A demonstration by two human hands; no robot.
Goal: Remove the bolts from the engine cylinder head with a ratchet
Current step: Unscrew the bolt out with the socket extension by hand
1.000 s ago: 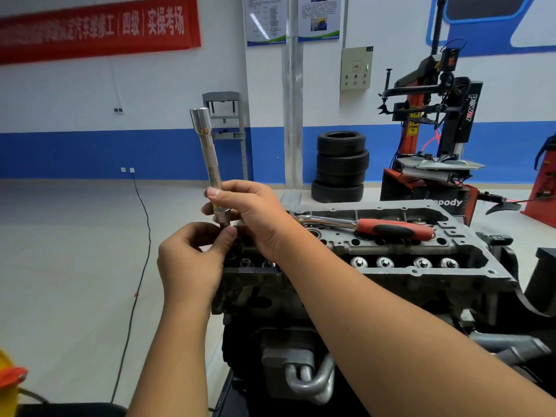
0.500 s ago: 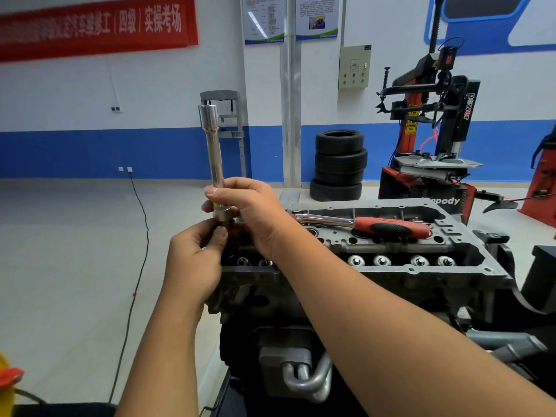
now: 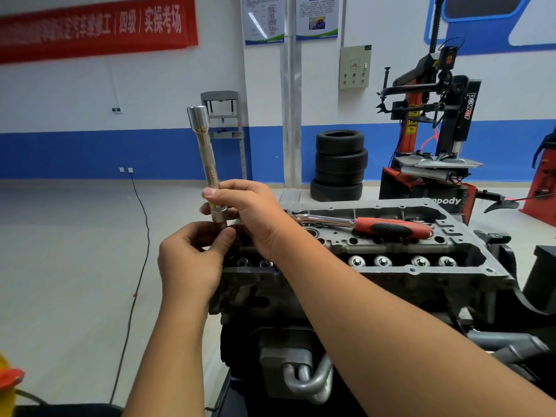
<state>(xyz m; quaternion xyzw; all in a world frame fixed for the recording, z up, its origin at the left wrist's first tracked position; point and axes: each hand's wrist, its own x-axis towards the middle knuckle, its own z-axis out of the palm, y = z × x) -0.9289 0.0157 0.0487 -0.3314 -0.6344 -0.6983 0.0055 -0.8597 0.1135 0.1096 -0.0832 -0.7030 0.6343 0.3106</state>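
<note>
A grey engine cylinder head [image 3: 391, 266] fills the middle right of the view. My right hand [image 3: 252, 215] grips the lower part of a long silver extension bar with a socket [image 3: 207, 164], which stands nearly upright above the head's left end. Just below the socket, my left hand [image 3: 192, 260] pinches something small and dark; what it is cannot be made out. A ratchet with a red and black handle [image 3: 388, 228] lies flat on top of the cylinder head, free of both hands.
A stack of tyres [image 3: 340, 164] and a red tyre changer [image 3: 433, 152] stand behind the engine. A black cable [image 3: 141, 236] runs across the floor at the left. A yellow and red container [image 3: 9, 383] sits at the bottom left corner.
The extension bar has tilted slightly and my left hand's fingers have shifted under the socket. The ratchet has not moved.
</note>
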